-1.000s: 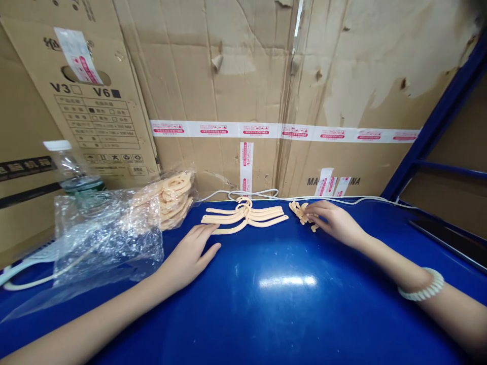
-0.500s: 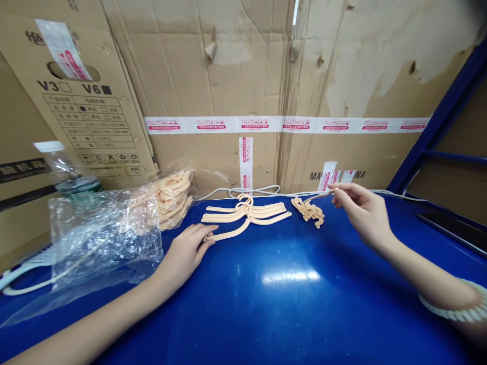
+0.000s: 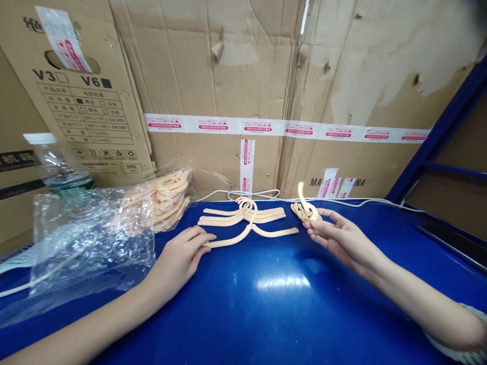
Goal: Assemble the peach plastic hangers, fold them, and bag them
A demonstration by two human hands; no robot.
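My left hand [image 3: 182, 256] pinches the left tip of a beige clothes hanger [image 3: 233, 240] that lies nearest me on the blue table. Other hangers [image 3: 220, 221] of the same kind lie just behind it, arms spread and hooks overlapping. Between the thumb and fingers of my right hand [image 3: 344, 241] is a small curved beige hook piece [image 3: 302, 193], its free end pointing up. Right behind these fingers sits a small pile of similar curved pieces [image 3: 297, 212], partly covered by the hand and the held piece.
A clear plastic bag [image 3: 95, 243] with stacked beige parts [image 3: 167, 200] lies on the left, beside a water bottle [image 3: 61, 162]. Cardboard [image 3: 213, 91] walls the back, a white cable [image 3: 262, 192] along its foot. A flat black object [image 3: 452, 246] lies at the right.
My right hand has come left and down, and the hook piece in it now stands upright. The front hanger's right arm now lies apart from the others, nearer me; my left hand still pinches its tip.
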